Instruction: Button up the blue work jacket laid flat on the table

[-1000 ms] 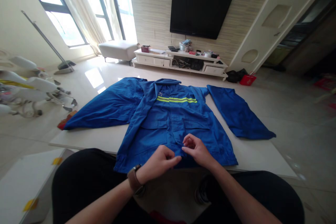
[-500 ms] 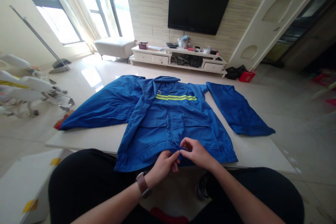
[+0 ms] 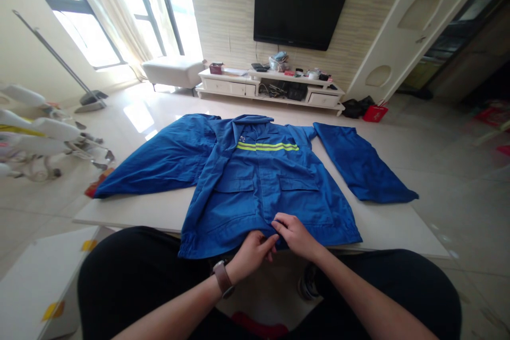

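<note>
A blue work jacket (image 3: pixel 239 202) with yellow-green stripes across its chest lies front up on a low white table (image 3: pixel 394 223), collar away from me and sleeves spread to both sides. At the middle of its bottom hem, my left hand (image 3: pixel 255 252) is closed on the cloth with the thumb on top. Just to the right and slightly higher, my right hand (image 3: pixel 292 231) pinches the front edge near the hem. The fingertips of both hands almost meet, and the small part between them is hidden. A watch (image 3: pixel 223 279) is on my left wrist.
My knees (image 3: pixel 131 276) flank the near table edge. Beyond the table stand a white TV cabinet (image 3: pixel 227 85) with clutter, a white bench (image 3: pixel 173 71) and a red bag (image 3: pixel 375 112). At left are a white panel (image 3: pixel 43 271) and a long-handled dustpan (image 3: pixel 90 103).
My hands have shifted slightly at the hem, with the left thumb now lying further right under the right fingertips. The jacket's near left corner has moved a little to the right.
</note>
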Tool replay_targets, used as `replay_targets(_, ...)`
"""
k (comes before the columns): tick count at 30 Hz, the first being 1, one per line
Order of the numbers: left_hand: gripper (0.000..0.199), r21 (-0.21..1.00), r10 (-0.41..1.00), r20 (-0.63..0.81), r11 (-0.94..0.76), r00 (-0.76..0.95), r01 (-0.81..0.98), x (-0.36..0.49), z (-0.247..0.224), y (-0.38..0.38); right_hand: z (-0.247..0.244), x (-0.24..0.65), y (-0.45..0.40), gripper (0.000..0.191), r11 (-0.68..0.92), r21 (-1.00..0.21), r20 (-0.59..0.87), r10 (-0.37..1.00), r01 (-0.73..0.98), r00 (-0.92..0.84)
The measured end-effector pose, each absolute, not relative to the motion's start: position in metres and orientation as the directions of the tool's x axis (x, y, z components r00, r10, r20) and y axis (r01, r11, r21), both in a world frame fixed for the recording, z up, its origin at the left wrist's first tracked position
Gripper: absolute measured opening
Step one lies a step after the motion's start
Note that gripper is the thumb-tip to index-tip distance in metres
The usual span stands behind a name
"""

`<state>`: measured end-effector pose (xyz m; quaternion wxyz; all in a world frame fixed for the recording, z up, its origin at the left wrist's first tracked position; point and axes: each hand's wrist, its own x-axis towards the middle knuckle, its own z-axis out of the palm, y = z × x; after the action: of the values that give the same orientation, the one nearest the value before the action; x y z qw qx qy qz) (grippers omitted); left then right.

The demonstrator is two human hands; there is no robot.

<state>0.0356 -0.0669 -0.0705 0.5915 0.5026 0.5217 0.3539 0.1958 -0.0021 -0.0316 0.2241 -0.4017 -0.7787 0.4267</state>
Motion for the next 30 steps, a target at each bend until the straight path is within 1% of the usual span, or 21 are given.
replay_targets(5, 0.056, 0.953, 0.933, -0.302, 0.296, 0.197, 0.059, 0.0383, -0.0721, -0.0616, -0.0401, 0.1976, 0.0012, 0.039, 0.199, -0.902, -0.030, 0.857, 0.384, -0.515)
replay_targets(10, 0.057, 0.929, 0.911, -0.351, 0.367, 0.216, -0.039, 0.0396, -0.0697, -0.0579, -0.0410, 0.1989, 0.0041, 0.043, 0.193, -0.911, -0.028, 0.852, 0.363, -0.523)
replay_targets(13, 0.057, 0.927, 0.912, -0.346, 0.368, 0.221, -0.068, 0.0397, -0.0665, -0.0571, -0.0384, 0.1985, 0.0049, 0.042, 0.194, -0.913, -0.025, 0.851, 0.358, -0.525)
replay_targets(18, 0.057, 0.959, 0.939, -0.275, 0.283, 0.209, -0.009, 0.0392, -0.0639, -0.0608, -0.0373, 0.1967, 0.0029, 0.038, 0.237, -0.881, 0.001, 0.866, 0.409, -0.501)
replay_targets(23, 0.057, 0.966, 0.943, -0.259, 0.255, 0.208, 0.045, 0.0374, -0.0704, -0.0638, -0.0415, 0.1959, 0.0023, 0.033, 0.300, -0.820, 0.016, 0.863, 0.487, -0.505)
replay_targets(27, 0.058, 0.967, 0.942, -0.256, 0.254, 0.217, 0.039, 0.0367, -0.0723, -0.0623, -0.0414, 0.1955, 0.0033, 0.033, 0.290, -0.829, 0.022, 0.871, 0.477, -0.491)
replay_targets(30, 0.057, 0.969, 0.950, -0.247, 0.241, 0.193, 0.057, 0.0371, -0.0707, -0.0597, -0.0391, 0.1956, 0.0036, 0.036, 0.291, -0.836, 0.046, 0.882, 0.466, -0.469)
